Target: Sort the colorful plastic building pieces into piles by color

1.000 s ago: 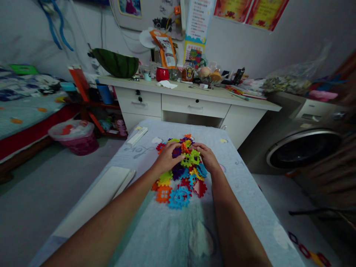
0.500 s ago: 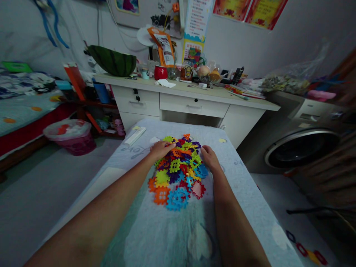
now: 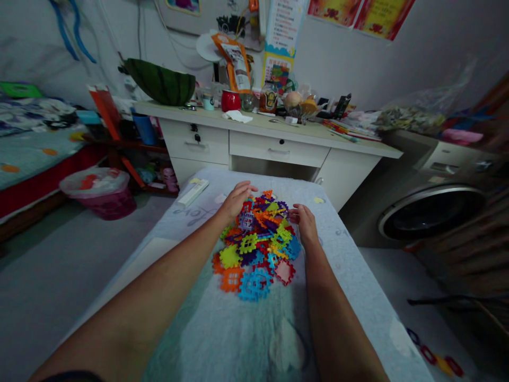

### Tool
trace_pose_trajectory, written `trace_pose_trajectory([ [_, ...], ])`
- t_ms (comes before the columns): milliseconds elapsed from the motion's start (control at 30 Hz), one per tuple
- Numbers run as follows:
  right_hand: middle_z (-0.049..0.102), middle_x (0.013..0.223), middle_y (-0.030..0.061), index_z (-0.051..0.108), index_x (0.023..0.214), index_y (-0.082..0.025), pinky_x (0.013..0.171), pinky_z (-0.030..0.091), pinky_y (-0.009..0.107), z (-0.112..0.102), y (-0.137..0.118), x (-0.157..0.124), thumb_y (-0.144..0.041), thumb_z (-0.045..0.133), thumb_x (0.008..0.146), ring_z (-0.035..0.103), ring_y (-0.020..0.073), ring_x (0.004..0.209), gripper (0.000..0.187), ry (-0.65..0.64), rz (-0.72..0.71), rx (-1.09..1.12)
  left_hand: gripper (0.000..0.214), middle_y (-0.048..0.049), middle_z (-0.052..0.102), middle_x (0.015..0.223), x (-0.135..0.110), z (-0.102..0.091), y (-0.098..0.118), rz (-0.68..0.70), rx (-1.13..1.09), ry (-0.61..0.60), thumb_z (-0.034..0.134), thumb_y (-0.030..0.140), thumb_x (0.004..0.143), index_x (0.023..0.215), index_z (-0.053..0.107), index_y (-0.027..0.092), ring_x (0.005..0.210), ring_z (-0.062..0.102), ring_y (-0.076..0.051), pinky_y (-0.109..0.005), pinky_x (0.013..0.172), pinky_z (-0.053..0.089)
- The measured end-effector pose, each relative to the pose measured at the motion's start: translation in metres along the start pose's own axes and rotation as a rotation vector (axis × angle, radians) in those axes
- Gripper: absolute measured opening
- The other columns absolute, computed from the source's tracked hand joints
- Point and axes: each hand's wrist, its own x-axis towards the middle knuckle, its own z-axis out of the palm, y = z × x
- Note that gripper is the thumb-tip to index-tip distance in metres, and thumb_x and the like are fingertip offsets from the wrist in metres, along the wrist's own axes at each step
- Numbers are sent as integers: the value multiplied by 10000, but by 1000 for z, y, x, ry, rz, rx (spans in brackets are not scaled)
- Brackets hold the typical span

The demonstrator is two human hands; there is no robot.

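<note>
A heap of colourful interlocking plastic building pieces point(image 3: 262, 239) lies on the cloth-covered table point(image 3: 238, 339). My left hand point(image 3: 237, 200) is at the heap's far left edge, fingers stretched out and pointing to the right over it. On the opposite side, my right hand point(image 3: 304, 220) rests beside the heap with its fingers apart and slightly curled towards the pieces. At the near edge lie a blue piece point(image 3: 255, 285) and an orange one point(image 3: 231, 279). A purple piece point(image 3: 247, 220) is tilted up close to my left hand.
A white box-like strip point(image 3: 193, 192) lies at the table's far left. Behind stands a white desk point(image 3: 278, 150) with half a watermelon point(image 3: 161, 85) and jars. A washing machine point(image 3: 429, 180) is at the right, a pink bin point(image 3: 103, 196) at the left. Linked pieces point(image 3: 437, 358) lie on the floor.
My left hand has lifted slightly and spread its fingers. My right hand has opened a little beside the heap. Pieces at the heap's upper left have shifted, and a purple one now shows there.
</note>
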Motion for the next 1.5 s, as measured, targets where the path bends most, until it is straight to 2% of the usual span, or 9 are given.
trace_pose_trajectory([
  [100,706,965,104,641,1009,-177,843,465,363,-6,2,3,-577,437,825,628,245,938,484,115,-87,-205,369,-71,308,1517,12,3,-3,-21,112,25,448,392,845,1080,666,208,1135,571,-229,-386,847,552],
  [267,686,1028,109,653,962,-189,904,423,361,-9,4,4,-554,388,849,573,258,999,465,127,-143,-409,385,-100,477,1385,41,14,-16,-15,709,-83,382,329,901,1121,665,188,1362,387,-231,-390,1142,315],
  [600,676,1137,101,635,1135,-194,985,411,376,-1,17,3,-625,378,871,588,252,1091,567,2,-127,-514,731,-154,376,1505,71,62,-32,-168,946,-291,616,661,688,1326,538,314,1392,257,-475,-650,1079,174],
  [733,675,1153,106,628,1165,-198,994,409,391,-1,19,3,-637,377,876,593,259,1098,582,-22,-137,-543,680,-138,497,1408,76,70,-34,-148,984,-386,656,637,647,1249,594,327,1314,391,-440,-629,1059,229],
  [833,678,1149,100,635,1157,-210,1001,404,397,-1,17,2,-628,368,887,591,259,1104,565,-38,-149,-564,497,-113,598,1247,75,69,-32,-98,991,-439,657,521,674,1118,665,297,1147,546,-354,-529,1016,348],
  [933,691,1109,89,644,1141,-224,983,413,406,0,14,1,-617,362,895,600,263,1078,543,-50,-136,-590,338,-72,647,1040,69,62,-25,-31,962,-491,670,398,653,956,704,254,999,601,-267,-379,916,445],
  [1067,700,1058,59,648,1122,-253,976,413,396,2,12,-1,-622,411,876,609,251,1042,503,-45,-104,-536,172,-46,625,859,56,46,-10,90,872,-527,624,306,685,813,696,215,1014,575,-233,-289,881,459],
  [1267,685,1089,74,666,1071,-202,971,428,378,7,3,-3,-576,481,839,598,243,1044,477,-140,-157,-375,134,-59,565,981,14,28,20,259,730,-534,608,265,720,814,670,192,931,577,-199,-293,877,471],
  [1500,726,1030,38,692,1011,-225,941,473,397,7,-26,-11,-584,567,800,639,247,1009,435,-307,-36,-23,156,-64,589,1039,-54,13,46,350,672,-564,588,274,776,904,653,214,1024,566,-226,-353,956,448],
])
